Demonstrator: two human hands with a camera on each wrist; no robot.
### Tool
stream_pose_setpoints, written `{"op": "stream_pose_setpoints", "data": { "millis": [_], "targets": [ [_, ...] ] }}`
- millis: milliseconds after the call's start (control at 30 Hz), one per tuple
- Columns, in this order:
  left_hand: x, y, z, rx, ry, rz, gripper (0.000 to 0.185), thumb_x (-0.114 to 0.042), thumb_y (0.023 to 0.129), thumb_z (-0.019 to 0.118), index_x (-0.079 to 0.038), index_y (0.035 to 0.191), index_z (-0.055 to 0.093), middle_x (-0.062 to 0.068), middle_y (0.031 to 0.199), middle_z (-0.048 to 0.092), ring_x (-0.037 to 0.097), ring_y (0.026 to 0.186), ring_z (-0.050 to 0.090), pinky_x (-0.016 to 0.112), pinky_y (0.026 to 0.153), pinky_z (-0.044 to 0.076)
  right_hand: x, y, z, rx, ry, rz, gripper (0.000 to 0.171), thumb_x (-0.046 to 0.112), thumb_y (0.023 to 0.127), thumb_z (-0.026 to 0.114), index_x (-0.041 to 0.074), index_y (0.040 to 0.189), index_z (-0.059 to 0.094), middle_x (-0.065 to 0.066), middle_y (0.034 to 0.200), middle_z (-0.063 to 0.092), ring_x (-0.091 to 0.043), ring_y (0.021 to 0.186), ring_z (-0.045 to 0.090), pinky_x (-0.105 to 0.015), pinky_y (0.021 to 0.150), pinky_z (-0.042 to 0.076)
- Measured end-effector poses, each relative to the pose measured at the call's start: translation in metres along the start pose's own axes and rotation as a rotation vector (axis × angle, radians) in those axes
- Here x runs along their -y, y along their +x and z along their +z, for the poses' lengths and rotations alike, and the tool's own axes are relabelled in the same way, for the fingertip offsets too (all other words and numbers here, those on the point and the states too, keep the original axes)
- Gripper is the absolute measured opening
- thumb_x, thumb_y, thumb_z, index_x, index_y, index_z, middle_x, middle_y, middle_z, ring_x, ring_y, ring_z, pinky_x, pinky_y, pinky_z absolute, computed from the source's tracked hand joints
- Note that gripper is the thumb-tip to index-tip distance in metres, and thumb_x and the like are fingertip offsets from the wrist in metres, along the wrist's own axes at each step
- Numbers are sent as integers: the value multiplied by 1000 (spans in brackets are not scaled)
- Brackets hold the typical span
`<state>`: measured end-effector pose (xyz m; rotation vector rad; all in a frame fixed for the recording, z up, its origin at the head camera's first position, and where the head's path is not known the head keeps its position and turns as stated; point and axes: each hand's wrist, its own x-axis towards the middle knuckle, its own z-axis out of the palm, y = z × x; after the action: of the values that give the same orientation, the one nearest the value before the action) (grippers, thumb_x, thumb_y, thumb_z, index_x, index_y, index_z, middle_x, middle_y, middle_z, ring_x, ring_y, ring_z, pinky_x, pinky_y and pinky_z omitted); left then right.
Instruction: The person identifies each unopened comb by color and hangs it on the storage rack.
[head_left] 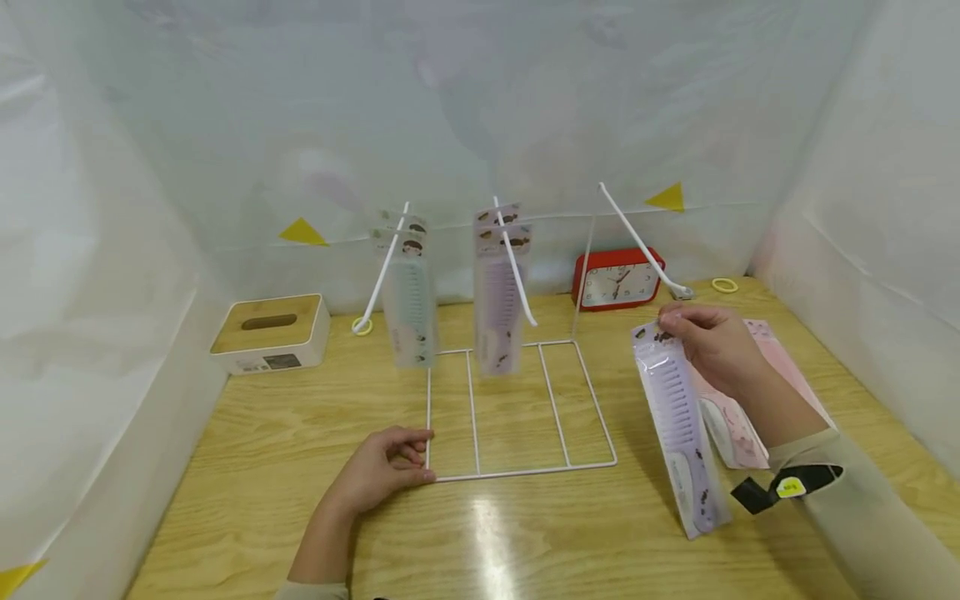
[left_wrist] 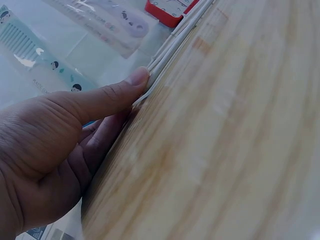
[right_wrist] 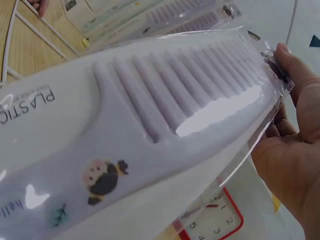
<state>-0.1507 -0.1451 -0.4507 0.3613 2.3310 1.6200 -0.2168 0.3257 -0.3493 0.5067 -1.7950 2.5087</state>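
My right hand (head_left: 712, 346) pinches the header of a packaged purple comb (head_left: 678, 417), which hangs tilted above the table's right side. The right wrist view shows this comb (right_wrist: 165, 105) close up in its clear wrapper. At the front left corner of a white wire display rack (head_left: 525, 472), my left hand (head_left: 382, 467) holds the base wire between thumb and fingers. Packaged green combs (head_left: 411, 308) hang on the rack's left hook, and packaged purple combs (head_left: 498, 308) hang on the middle one. The right hook (head_left: 637, 237) carries nothing.
Pink packages (head_left: 787, 358) lie on the table under and beyond my right forearm. A red clock (head_left: 618, 279) stands behind the rack on the right. A tissue box (head_left: 270, 333) sits at the back left. Yellow rings (head_left: 724, 285) lie near the back.
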Motion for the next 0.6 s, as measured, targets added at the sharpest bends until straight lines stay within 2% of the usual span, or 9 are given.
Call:
{"op": "stream_pose_setpoints", "data": {
  "millis": [133, 200, 367, 433, 600],
  "targets": [
    [1, 2, 0, 0, 5, 5, 56, -10, 77, 86, 3, 127, 64, 17, 112, 65, 17, 94, 61, 19, 78, 57, 12, -9, 23, 37, 37, -131, 25, -14, 94, 56, -2, 95, 78, -5, 97, 73, -11, 91, 66, -18, 77, 58],
    [2, 2, -1, 3, 1, 19, 56, -10, 78, 86, 4, 128, 64, 18, 112, 64, 17, 94, 61, 19, 77, 57, 17, -12, 35, 83, 56, -211, 23, -15, 94, 56, -6, 98, 77, -7, 97, 73, -13, 91, 65, -18, 77, 57],
    [2, 3, -1, 7, -13, 13, 55, -10, 78, 86, 3, 127, 64, 18, 112, 63, 14, 93, 61, 19, 77, 57, 23, -17, 59, 266, 110, -374, 21, -18, 92, 56, -11, 99, 75, -12, 99, 71, -18, 93, 59, -21, 76, 54],
    [2, 2, -1, 5, -14, 13, 55, -10, 78, 86, 3, 127, 64, 17, 112, 63, 13, 92, 61, 19, 76, 57, 22, -18, 70, 306, 103, -421, 20, -19, 90, 58, -11, 98, 74, -13, 97, 69, -19, 91, 57, -22, 74, 52],
    [4, 1, 0, 10, -15, 29, 56, -10, 78, 85, 5, 127, 64, 19, 111, 63, 13, 92, 61, 19, 76, 57, 19, -20, 103, 308, 76, -500, 13, -16, 87, 65, -11, 94, 74, -13, 91, 66, -21, 88, 55, -24, 71, 49]
  ]
}}
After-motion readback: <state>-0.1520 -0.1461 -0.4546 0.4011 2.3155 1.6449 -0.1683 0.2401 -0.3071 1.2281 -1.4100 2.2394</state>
